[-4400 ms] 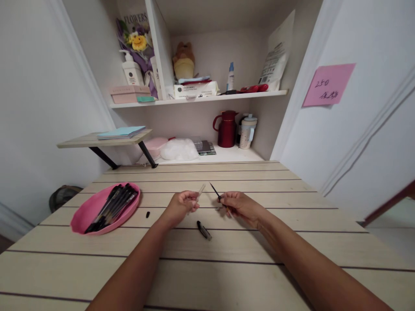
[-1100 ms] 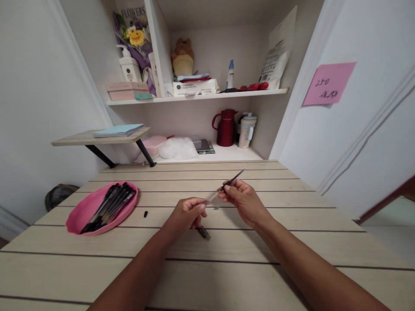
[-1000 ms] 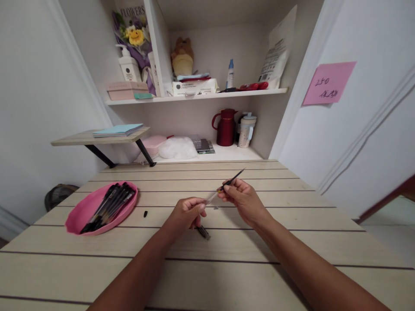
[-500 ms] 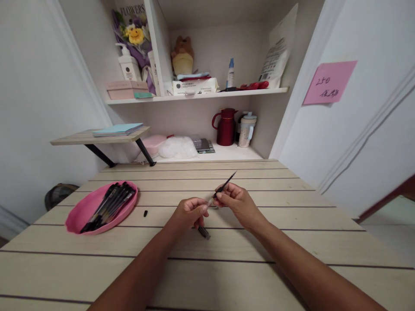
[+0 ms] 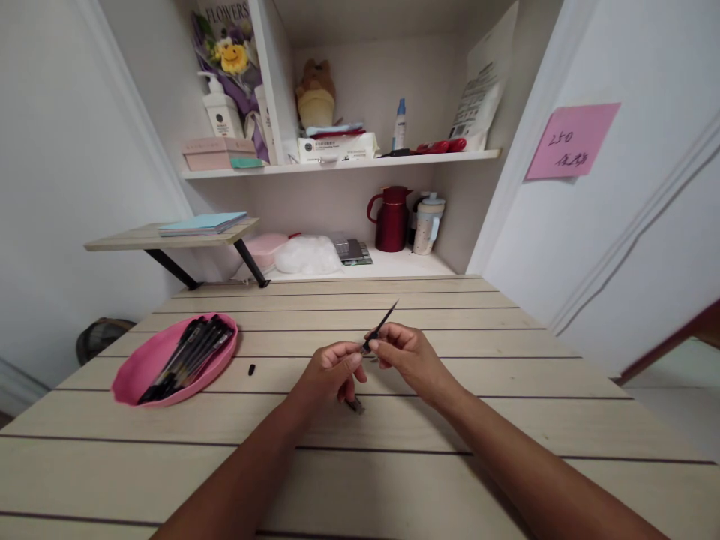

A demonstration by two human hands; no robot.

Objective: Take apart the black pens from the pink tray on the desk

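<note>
My left hand [image 5: 336,367] is closed around a pen, whose barrel is mostly hidden by the fingers. Close beside it, my right hand [image 5: 406,355] pinches the dark part of a thin pen refill [image 5: 388,315], which slants up and to the right with its slim end free. The fingertips of both hands almost meet at the lower end of the refill. Below my left fingers shows a dark piece with a clear end [image 5: 354,405]; whether it touches the hand is unclear. A small black cap-like piece [image 5: 252,370] lies on the table to the left.
A pink tray [image 5: 127,371] with several black pens [image 5: 194,356] stands on the slatted table [image 5: 450,480] at the left. A small raised shelf [image 5: 129,238] stands at the back left. Behind are cabinet shelves with a red jug [image 5: 392,219] and a tumbler [image 5: 428,225].
My right hand has brought the refill slightly down and left, closer to my left hand. The clear part seen between the fingertips before is now almost covered.
</note>
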